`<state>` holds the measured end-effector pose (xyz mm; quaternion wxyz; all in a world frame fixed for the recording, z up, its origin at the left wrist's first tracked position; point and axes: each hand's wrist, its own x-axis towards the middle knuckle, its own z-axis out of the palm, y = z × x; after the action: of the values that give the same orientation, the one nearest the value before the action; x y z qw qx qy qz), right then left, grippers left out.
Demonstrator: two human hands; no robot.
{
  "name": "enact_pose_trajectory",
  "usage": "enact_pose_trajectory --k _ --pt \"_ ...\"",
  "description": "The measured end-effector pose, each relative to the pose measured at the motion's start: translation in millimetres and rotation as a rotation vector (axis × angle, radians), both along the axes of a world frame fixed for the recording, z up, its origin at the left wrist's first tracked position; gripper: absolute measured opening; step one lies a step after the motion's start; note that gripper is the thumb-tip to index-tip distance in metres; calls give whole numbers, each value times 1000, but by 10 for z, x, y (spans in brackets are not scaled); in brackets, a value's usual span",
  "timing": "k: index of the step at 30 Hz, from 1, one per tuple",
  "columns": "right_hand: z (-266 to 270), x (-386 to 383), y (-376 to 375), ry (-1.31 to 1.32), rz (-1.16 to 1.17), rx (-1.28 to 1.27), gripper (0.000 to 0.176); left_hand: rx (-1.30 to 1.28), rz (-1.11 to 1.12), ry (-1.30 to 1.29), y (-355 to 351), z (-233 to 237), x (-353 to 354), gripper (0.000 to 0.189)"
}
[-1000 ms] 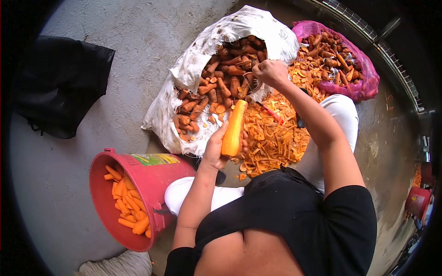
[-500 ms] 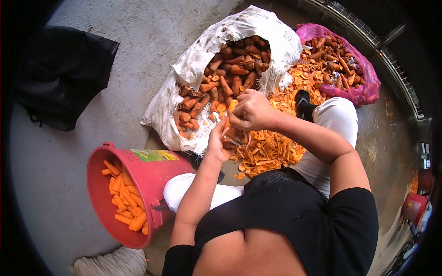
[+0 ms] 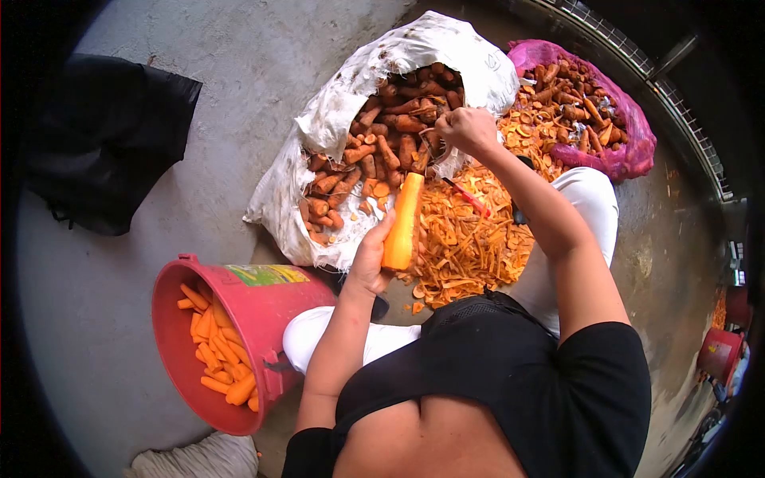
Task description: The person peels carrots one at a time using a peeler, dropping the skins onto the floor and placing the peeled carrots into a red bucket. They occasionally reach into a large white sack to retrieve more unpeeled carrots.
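My left hand is wrapped round a large carrot, held upright. Most of the carrot's visible side is bright and peeled, with a darker strip along its right edge. My right hand is a closed fist above and right of the carrot, in front of the white sack's opening. From this fist juts the thin frame of a peeler, mostly hidden by the fingers. Beneath both hands lies a heap of orange peelings. A red-handled knife rests on the heap.
Unpeeled carrots fill a torn white sack ahead. Behind the peelings is a pink sack of carrots and scraps. A red bucket of peeled carrots lies tilted at my left. Black cloth lies far left; red tubs stand far right.
My right hand has moved up and away from the carrot, toward the white sack. The left hand still grips the carrot, which now shows fully. The red-handled knife has come into view.
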<state>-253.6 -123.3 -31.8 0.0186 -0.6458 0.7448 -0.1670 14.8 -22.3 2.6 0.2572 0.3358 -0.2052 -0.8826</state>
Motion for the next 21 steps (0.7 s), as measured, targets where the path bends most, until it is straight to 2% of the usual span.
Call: enact_pose_trajectory --k 3,5,6,8,9,11,16,21 --pt "338 275 174 -285 -1 95 37 60 75 -28 -66 10 -42 38" --pt "506 501 362 -547 76 143 36 83 99 34 -140 -254 16 37" --pt "472 604 446 -489 228 -20 35 163 89 223 -209 -524 102 33" --pt "436 778 594 -368 523 -331 32 186 170 -15 -175 -311 7 36" --pt "483 862 675 -380 572 -338 29 198 206 -137 -149 -175 -46 37" --pt "495 936 740 -337 682 -363 31 201 193 -135 -126 -96 -61 37" --pt "427 926 729 -329 697 -325 28 195 116 21 -104 -260 23 37" --pt "397 915 672 -377 671 -283 29 65 163 114 -114 -234 5 37"
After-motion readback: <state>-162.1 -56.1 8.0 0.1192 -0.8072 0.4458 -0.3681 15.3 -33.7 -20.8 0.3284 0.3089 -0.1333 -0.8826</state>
